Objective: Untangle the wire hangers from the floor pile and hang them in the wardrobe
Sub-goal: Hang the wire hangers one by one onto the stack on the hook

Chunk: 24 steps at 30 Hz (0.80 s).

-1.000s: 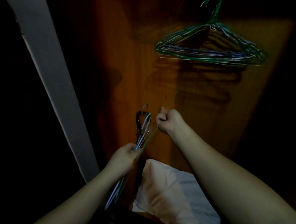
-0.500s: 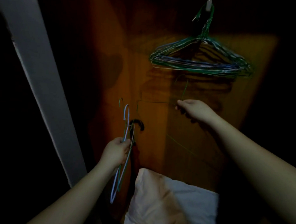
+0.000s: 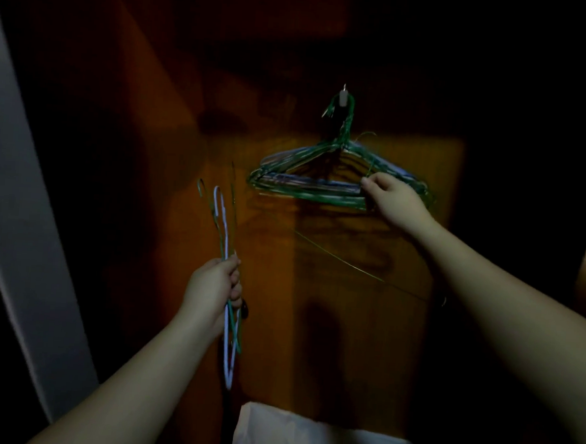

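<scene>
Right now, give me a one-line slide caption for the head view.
Left hand grips a few wire hangers; right hand holds a green one at the bunch hung on the wardrobe hook.

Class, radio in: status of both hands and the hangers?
Left hand grips loose hangers. Right hand pinches a green hanger at the hung bunch. Nothing blocking.

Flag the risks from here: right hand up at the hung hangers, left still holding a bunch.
1. The right hand lifts a green hanger at the hung bunch; its thin wire could snag there instead of reaching the small peg.
2. That peg looks crowded, so a nudge might knock hooks off.
3. The left hand grips loose hangers whose hooks lie close and may re-tangle.
</scene>
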Available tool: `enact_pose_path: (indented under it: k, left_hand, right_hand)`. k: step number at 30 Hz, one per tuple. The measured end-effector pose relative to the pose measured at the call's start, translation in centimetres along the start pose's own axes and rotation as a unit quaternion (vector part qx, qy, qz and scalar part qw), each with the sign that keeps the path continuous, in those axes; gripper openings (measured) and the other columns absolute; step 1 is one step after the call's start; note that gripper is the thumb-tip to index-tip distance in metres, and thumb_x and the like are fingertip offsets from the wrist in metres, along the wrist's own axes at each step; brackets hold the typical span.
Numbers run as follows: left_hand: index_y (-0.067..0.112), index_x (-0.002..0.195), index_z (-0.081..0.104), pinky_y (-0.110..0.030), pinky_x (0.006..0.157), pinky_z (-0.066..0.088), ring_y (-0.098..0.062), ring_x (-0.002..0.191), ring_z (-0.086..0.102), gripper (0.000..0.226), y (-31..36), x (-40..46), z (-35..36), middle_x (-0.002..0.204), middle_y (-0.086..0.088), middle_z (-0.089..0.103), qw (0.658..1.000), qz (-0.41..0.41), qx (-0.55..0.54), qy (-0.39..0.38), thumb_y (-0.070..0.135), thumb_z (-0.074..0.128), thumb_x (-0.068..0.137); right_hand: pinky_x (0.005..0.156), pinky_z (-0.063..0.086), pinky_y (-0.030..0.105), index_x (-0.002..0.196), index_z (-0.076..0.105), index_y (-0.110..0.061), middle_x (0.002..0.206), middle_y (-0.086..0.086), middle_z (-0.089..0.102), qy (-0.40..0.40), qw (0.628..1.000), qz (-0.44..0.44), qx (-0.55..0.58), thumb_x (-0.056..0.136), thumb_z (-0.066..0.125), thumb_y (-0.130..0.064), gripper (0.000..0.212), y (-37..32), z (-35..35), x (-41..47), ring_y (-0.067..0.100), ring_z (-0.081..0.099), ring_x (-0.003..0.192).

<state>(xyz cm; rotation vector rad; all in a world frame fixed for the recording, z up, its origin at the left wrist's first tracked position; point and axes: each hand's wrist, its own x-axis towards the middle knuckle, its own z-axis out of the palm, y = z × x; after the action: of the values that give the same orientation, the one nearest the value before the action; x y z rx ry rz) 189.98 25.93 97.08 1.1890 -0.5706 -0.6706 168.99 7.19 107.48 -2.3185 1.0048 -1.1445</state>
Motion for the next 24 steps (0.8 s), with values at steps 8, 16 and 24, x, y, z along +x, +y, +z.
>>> enact_pose_path:
  k: [8,16,24]
  left_hand:
    - [0.01,0.086,0.049,-0.013,0.031,0.02,-0.006,0.03,0.027,0.02,5.7,1.5,3.2,0.052,0.004,0.034,0.997,-0.028,-0.07,-0.014,0.016,0.042,0.104]
    - [0.011,0.085,0.048,-0.012,0.029,0.019,-0.005,0.027,0.026,0.021,7.3,2.6,4.0,0.046,0.005,0.034,0.995,-0.04,-0.095,-0.019,0.017,0.042,0.104]
    - [0.009,0.087,0.049,-0.012,0.029,0.02,-0.005,0.028,0.028,0.019,6.8,2.9,4.2,0.048,0.005,0.035,0.995,-0.044,-0.09,-0.019,0.015,0.043,0.104]
  right_hand:
    - [0.058,0.039,0.031,0.097,0.062,-0.018,0.089,0.01,0.066,0.058,0.998,-0.02,-0.004,0.103,0.039,-0.042,0.034,-0.8,-3.3,5.5,0.017,0.054,0.067]
    - [0.086,0.048,0.041,0.114,0.061,-0.009,0.108,0.016,0.065,0.056,0.998,-0.041,0.013,0.104,0.04,-0.037,0.037,-2.2,-4.2,10.2,0.031,0.06,0.102]
    - [0.066,0.041,0.027,0.114,0.061,-0.015,0.099,-0.001,0.061,0.046,0.996,-0.068,0.02,0.103,0.041,-0.038,0.033,-2.1,-2.6,12.5,0.014,0.056,0.089]
